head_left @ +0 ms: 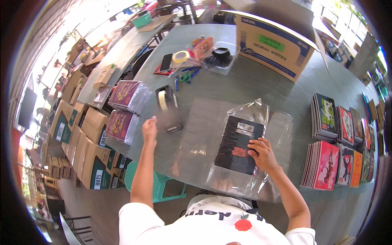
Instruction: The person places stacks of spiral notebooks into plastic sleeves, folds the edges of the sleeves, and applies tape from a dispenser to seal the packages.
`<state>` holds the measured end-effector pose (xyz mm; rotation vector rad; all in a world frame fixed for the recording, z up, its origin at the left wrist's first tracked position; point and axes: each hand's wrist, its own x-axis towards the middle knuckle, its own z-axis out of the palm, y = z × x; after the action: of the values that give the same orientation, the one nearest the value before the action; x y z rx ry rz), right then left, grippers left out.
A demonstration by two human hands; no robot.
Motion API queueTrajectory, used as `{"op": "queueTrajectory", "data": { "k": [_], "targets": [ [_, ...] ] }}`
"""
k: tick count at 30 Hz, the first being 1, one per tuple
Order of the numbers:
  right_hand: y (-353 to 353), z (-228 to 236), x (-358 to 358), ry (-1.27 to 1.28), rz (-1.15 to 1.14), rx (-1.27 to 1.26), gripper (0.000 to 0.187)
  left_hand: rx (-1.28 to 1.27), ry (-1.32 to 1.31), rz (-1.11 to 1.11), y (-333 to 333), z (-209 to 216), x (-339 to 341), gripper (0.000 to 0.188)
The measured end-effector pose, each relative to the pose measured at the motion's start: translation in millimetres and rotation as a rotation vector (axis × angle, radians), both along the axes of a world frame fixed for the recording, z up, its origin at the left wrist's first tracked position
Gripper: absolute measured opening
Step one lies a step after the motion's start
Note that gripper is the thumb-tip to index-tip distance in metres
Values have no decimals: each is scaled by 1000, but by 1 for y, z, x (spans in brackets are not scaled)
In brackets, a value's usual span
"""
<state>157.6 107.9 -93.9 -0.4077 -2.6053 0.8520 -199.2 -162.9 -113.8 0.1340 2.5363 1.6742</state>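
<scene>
Tabletop: spiral notebook amid clear film, seemingly unsealed.
Right fingers half-open, resting against it; left fingers curled, hold unclear.

Part of the right side of the black notebook is covered by the right hand, and whether it lies inside or under the clear plastic cannot be made out. Whether anything is pinched by the left hand is too small to tell. The middle of the tape dispenser is blurred. The inside of the cardboard box is hidden by its front wall. The green stool is partly hidden by the left forearm. The white shirt is cut off by the lower edge.
</scene>
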Motion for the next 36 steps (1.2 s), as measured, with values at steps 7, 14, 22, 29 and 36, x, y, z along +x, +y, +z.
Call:
{"op": "queueTrajectory", "data": {
  "k": [7,14,22,29,36],
  "targets": [
    [-2,-2,-21,-149,-118,-53,21,-22,80,43,31,-1,14,22],
    [0,3,-14,-251,-203,135,61,-20,148,-134,10,-8,57,16],
    [7,-9,-15,-340,-256,-39,104,-483,213,-984,118,49,113,34],
    [10,-11,-15,-360,-256,-116,109,-625,366,-1325,226,30,195,40],
    [26,-60,13,-17,-549,-592,93,-567,197,-905,184,29,137,70]
  ]
}}
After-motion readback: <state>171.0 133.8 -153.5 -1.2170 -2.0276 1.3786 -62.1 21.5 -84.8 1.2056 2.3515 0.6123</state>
